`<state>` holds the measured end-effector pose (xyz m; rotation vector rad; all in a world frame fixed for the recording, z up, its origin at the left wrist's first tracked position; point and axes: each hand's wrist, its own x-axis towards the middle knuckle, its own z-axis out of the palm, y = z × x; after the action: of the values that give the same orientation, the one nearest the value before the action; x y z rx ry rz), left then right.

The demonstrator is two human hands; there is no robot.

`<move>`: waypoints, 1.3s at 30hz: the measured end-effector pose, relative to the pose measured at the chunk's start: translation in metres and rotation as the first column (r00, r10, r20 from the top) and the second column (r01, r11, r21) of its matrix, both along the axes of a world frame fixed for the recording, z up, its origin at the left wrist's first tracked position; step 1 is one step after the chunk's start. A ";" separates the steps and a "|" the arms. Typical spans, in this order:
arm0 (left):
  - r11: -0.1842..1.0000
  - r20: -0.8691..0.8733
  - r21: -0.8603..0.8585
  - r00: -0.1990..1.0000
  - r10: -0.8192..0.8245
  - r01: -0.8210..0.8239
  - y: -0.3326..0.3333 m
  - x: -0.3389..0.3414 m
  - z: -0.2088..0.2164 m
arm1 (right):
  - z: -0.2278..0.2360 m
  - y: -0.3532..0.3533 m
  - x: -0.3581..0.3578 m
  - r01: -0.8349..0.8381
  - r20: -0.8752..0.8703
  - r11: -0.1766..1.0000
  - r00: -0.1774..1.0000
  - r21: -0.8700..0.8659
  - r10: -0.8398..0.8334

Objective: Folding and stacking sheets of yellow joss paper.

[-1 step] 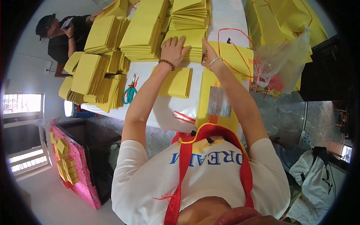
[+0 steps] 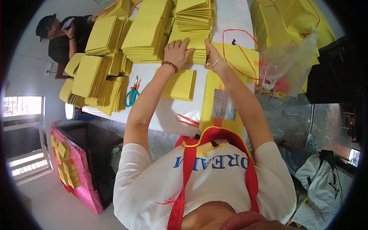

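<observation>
My left hand (image 2: 177, 54) lies with spread fingers on top of a stack of folded yellow paper pieces (image 2: 198, 40). Against the right side of that stack stands my right hand (image 2: 213, 56), its visible fingers stretched along the edge; some of them are hidden. Close to my left forearm is a smaller yellow stack (image 2: 180, 86). Scissors with teal handles (image 2: 132, 96) lie to its left. Below my right forearm there is a yellow sheet (image 2: 209, 86) bearing a grey rectangular patch (image 2: 224, 105).
Several tall yellow stacks (image 2: 143, 32) fill the table's far left. Red cord (image 2: 241, 30) loops over a yellow sheet (image 2: 245, 57) at right, beside a clear plastic bag (image 2: 293, 63). Another person (image 2: 63, 42) is at the far left. A pink board (image 2: 84, 176) with yellow pieces stands lower left.
</observation>
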<state>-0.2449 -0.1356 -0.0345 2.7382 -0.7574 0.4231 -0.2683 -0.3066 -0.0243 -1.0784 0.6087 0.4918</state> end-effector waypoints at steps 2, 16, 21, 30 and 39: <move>0.999 -0.026 0.020 0.999 0.028 -0.027 0.001 -0.001 -0.004 | 0.006 0.004 0.004 -0.033 -0.022 0.996 0.999 -0.078 0.032; 0.987 -0.036 0.154 0.998 0.057 -0.051 0.000 -0.013 0.005 | -0.022 -0.009 0.011 -0.051 -0.073 0.988 0.996 -0.142 0.041; 0.993 -0.019 0.086 0.997 0.081 -0.079 0.004 -0.009 -0.002 | -0.029 -0.012 0.011 -0.064 -0.022 0.979 0.998 -0.196 0.060; 0.972 -0.285 -0.150 0.950 0.130 -0.178 0.016 0.009 -0.003 | -0.022 -0.005 0.009 0.010 0.097 0.976 0.995 -0.218 0.012; 0.996 -0.211 -0.071 0.976 0.044 -0.060 0.017 0.004 -0.015 | -0.043 0.009 0.012 0.094 0.249 0.992 0.966 -0.082 -0.071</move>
<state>-0.2412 -0.1186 -0.0495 2.6804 -0.6032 0.1659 -0.2567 -0.2981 -0.0670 -1.1761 0.4587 0.2536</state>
